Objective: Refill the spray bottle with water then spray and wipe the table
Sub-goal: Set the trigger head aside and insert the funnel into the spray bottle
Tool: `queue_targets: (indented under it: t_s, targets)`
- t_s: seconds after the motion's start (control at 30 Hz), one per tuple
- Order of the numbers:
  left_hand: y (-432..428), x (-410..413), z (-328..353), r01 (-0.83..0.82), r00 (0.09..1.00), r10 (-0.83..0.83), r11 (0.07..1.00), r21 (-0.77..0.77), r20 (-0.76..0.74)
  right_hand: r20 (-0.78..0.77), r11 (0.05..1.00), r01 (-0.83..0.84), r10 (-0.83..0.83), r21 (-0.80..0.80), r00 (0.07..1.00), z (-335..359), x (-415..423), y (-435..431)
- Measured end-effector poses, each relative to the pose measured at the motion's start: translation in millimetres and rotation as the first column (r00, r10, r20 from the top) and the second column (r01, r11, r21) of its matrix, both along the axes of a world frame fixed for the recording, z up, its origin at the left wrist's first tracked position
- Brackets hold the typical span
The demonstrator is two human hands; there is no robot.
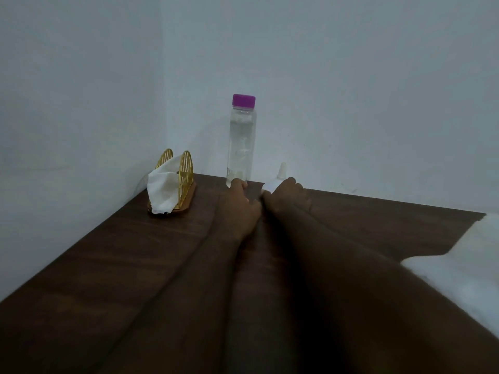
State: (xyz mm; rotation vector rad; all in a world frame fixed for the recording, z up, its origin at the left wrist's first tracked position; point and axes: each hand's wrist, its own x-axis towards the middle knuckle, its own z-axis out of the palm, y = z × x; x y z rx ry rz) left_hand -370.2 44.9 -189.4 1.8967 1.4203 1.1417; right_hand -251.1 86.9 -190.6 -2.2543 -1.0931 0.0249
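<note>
A tall clear water bottle (241, 141) with a purple cap (244, 100) stands upright near the table's back corner. My left hand (240, 205) reaches forward, and its fingertips touch the bottle's base without closing round it. Just right of it stands a small white spray bottle (282, 170). Only its pale cap and a bit of its body show, because my right hand (286, 194) covers it and its fingers curl round it. Both forearms stretch across the dark wooden table (108, 265).
A gold wire napkin holder (185, 172) with a white tissue (162, 190) sits at the back left, close to the wall. A white cloth (459, 265) covers the table's right side. Pale walls meet in a corner behind the bottles.
</note>
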Motion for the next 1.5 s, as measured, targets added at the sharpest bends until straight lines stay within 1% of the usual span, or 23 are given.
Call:
queue_targets:
  t_s: [0.1,0.2,0.27,0.3,0.4,0.47,0.53,0.63,0.67,0.73,0.83,0.93,1.03,1.1,1.17,1.27,1.37,1.43,1.5]
  targets:
    - [-9,-2,6,-0.047,0.999,0.047,0.999,0.010,0.011,0.103,0.995,-0.098,0.099,-0.016,0.990,2,-8,-26]
    - [-23,-6,13,-0.065,0.998,0.065,0.998,0.009,0.027,0.143,0.982,-0.180,0.171,0.052,0.975,6,-22,-55]
    - [-36,-9,18,-0.090,0.995,0.088,0.995,0.040,0.057,0.165,0.957,-0.279,0.264,0.077,0.950,14,-32,-75]
    - [-41,-11,19,-0.117,0.991,0.112,0.991,0.062,0.075,0.181,0.942,-0.332,0.317,0.056,0.931,18,-36,-84]
    - [-59,-14,21,-0.193,0.968,0.172,0.976,0.105,0.183,0.338,0.883,-0.466,0.453,-0.048,0.825,36,-38,-123]
    - [-68,-16,20,-0.213,0.950,0.176,0.969,0.123,0.258,0.349,0.853,-0.520,0.498,-0.035,0.794,47,-40,-148]
    - [-84,-21,19,-0.205,0.944,0.170,0.973,0.101,0.284,0.365,0.814,-0.579,0.551,-0.039,0.750,57,-45,-177]
    - [-111,-29,18,-0.182,0.944,0.143,0.978,0.107,0.297,0.397,0.763,-0.630,0.628,-0.144,0.670,65,-54,-220]
    - [-122,-30,19,-0.175,0.945,0.136,0.978,0.110,0.298,0.404,0.759,-0.630,0.634,-0.165,0.659,68,-54,-236]
    - [-141,-31,19,-0.146,0.948,0.107,0.983,0.110,0.300,0.367,0.764,-0.628,0.632,-0.148,0.682,78,-51,-267]
    - [-164,-24,17,-0.068,0.957,0.036,0.993,0.100,0.287,0.277,0.765,-0.642,0.630,-0.057,0.725,94,-35,-310]
    - [-181,-7,15,0.041,0.957,-0.058,0.997,0.062,0.286,0.268,0.779,-0.627,0.605,-0.006,0.750,100,-9,-342]
    - [-193,17,13,0.204,0.944,-0.201,0.979,0.018,0.262,0.071,0.799,-0.582,0.578,0.149,0.813,92,18,-358]
    - [-200,33,11,0.251,0.932,-0.257,0.966,0.053,0.255,0.008,0.803,-0.547,0.561,0.237,0.828,87,33,-370]
    - [-203,48,10,0.260,0.924,-0.274,0.962,0.086,0.267,-0.038,0.791,-0.512,0.554,0.335,0.832,84,47,-379]
    - [-203,70,7,0.280,0.915,-0.294,0.956,0.090,0.275,-0.112,0.752,-0.464,0.572,0.468,0.813,82,62,-388]
    - [-208,85,7,0.348,0.893,-0.357,0.934,0.081,0.274,-0.153,0.717,-0.462,0.612,0.521,0.776,80,72,-389]
    - [-213,86,9,0.379,0.900,-0.391,0.920,0.095,0.194,-0.189,0.694,-0.472,0.649,0.544,0.737,77,77,-389]
    - [-217,83,13,0.466,0.883,-0.469,0.881,0.089,0.026,-0.244,0.689,-0.461,0.668,0.559,0.703,71,84,-390]
